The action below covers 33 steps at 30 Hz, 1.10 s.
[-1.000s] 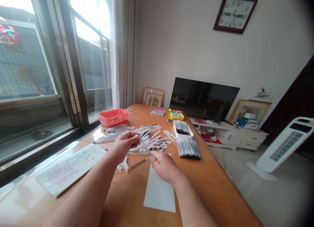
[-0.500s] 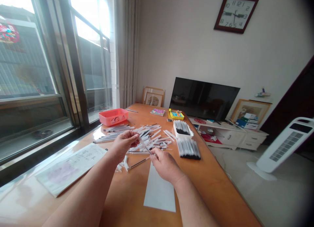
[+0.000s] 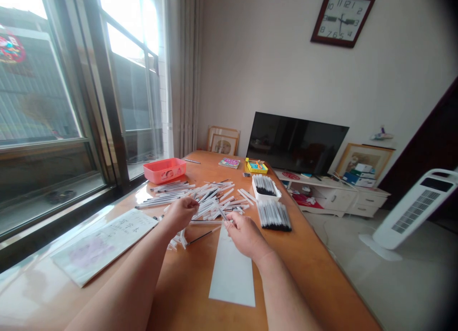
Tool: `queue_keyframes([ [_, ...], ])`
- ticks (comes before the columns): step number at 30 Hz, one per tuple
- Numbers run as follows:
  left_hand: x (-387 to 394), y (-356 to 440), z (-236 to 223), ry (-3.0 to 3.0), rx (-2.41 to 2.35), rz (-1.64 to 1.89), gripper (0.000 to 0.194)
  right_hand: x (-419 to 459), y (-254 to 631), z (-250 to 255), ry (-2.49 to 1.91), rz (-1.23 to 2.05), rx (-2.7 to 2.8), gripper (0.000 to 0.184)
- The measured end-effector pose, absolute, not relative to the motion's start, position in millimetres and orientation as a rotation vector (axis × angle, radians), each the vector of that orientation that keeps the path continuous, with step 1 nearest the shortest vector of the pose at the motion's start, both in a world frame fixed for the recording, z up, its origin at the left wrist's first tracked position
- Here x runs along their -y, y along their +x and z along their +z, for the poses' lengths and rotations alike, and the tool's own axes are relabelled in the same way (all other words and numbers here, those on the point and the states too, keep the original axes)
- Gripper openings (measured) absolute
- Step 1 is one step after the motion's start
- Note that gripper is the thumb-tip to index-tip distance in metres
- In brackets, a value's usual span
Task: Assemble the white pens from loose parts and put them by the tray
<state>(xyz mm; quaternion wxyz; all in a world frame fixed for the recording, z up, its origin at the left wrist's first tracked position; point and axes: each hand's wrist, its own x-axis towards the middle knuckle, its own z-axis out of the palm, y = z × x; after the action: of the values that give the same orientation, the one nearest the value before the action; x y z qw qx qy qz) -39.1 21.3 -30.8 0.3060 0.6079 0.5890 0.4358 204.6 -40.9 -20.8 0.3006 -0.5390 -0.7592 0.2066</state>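
Note:
My right hand [image 3: 244, 235] pinches a thin white pen [image 3: 222, 212] at its lower end, and the pen points up and left over the pile. My left hand [image 3: 181, 214] hangs just left of that pen, with curled fingers over the edge of the pile, and its palm hides whatever they might hold. A loose heap of white pens [image 3: 218, 200] spreads across the table beneath both hands. A single dark-tipped pen [image 3: 203, 235] lies just below the heap, near my right hand.
A white tray of pens [image 3: 265, 185] and a neat row of black-tipped pens [image 3: 274, 215] lie right of the heap. A white paper strip [image 3: 232, 269], a printed booklet [image 3: 103, 245], a red plastic tray [image 3: 164, 170] and a yellow box [image 3: 256, 167] share the wooden table [image 3: 200, 293].
The pen has moved right, away from my left fingertips, and now stands from my right hand alone. My left hand has drawn back slightly.

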Motion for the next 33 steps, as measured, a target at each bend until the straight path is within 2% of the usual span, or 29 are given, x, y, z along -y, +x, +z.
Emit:
queue_keyframes([
  [6, -33, -60, -34, 1.613, -1.658, 1.208, 0.032, 36, 209, -25, -1.449, 0.513, 1.985, 0.021],
  [9, -35, -75, -32, 1.769, -1.846, 1.127, 0.024, 36, 209, -23, -1.456, 0.507, 1.983, 0.022],
  [15, -25, -80, -23, 2.021, -2.082, 0.648, 0.017, 37, 209, -19, -1.442, 0.494, 1.977, 0.022],
  [24, -4, -67, 0, 2.041, -2.170, 0.511, 0.016, 35, 208, -22, -1.367, 0.512, 1.974, 0.019],
  [33, 53, -97, -15, 2.194, -1.984, 0.285, 0.035, 28, 209, -30, -1.331, 0.508, 1.939, 0.023],
])
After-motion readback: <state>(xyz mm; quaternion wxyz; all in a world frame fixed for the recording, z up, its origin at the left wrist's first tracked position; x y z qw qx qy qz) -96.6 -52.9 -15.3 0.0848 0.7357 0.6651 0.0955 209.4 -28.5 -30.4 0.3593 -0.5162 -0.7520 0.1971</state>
